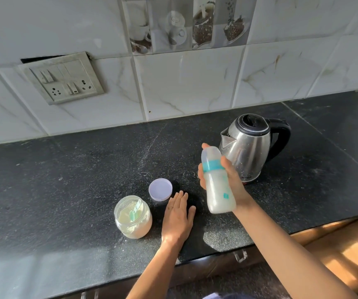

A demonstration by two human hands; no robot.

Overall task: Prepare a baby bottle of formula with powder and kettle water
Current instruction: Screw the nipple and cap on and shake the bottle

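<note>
My right hand (231,182) grips a baby bottle (216,182) in the air above the black counter (65,190). The bottle is capped, has a teal ring and holds milky white liquid; it tilts slightly left at the top. My left hand (178,216) lies flat on the counter with straight fingers, palm down, holding nothing. Left of it stands an open glass jar (133,219) of pale formula powder with a teal scoop (136,210) inside. The jar's lilac lid (160,189) lies just behind. A steel kettle (251,145) with a black handle stands behind the bottle.
A tiled wall rises behind the counter with a switch and socket panel (63,78) at the left. The counter's front edge runs diagonally below my arms, with drawer handles (240,255) under it. Powder dust speckles the counter surface.
</note>
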